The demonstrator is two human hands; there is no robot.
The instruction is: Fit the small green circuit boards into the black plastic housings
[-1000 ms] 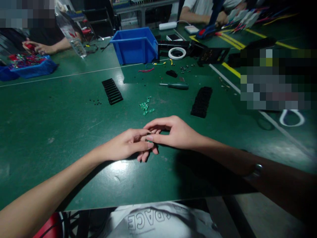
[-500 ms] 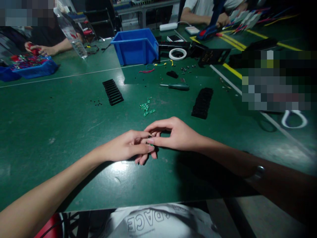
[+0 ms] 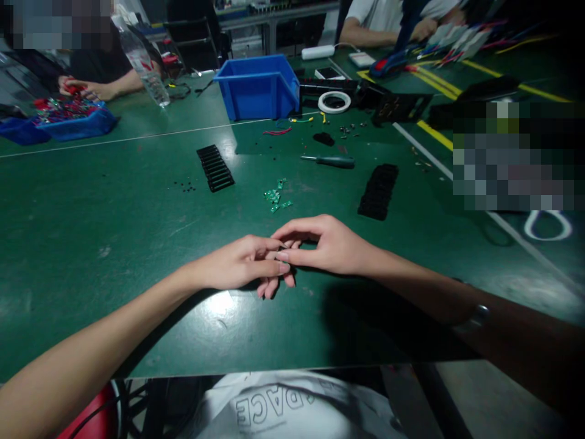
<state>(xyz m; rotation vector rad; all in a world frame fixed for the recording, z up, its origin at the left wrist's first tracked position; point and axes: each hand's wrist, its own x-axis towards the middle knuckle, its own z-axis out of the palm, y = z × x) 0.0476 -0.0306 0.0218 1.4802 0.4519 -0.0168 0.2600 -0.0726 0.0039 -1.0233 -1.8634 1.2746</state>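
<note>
My left hand and my right hand meet fingertip to fingertip just above the green table, both closed in a pinch. A tiny dark edge shows between them, but the fingers hide what they hold. Beyond the hands lies a small pile of green circuit boards. To its left is a black slotted frame, with several tiny black pieces beside it. A stack of black plastic parts lies to the right. Farther back rests a screwdriver with a dark green handle.
At the back stand a blue bin, a white ring and a plastic bottle. Blue trays of wired parts sit at the left. Co-workers' hands are busy across the table. A white cable loop lies right.
The view has shifted slightly, so the table's things appear a little farther right. My hands stay pinched together, with the left fingers slightly closer in over the held spot.
</note>
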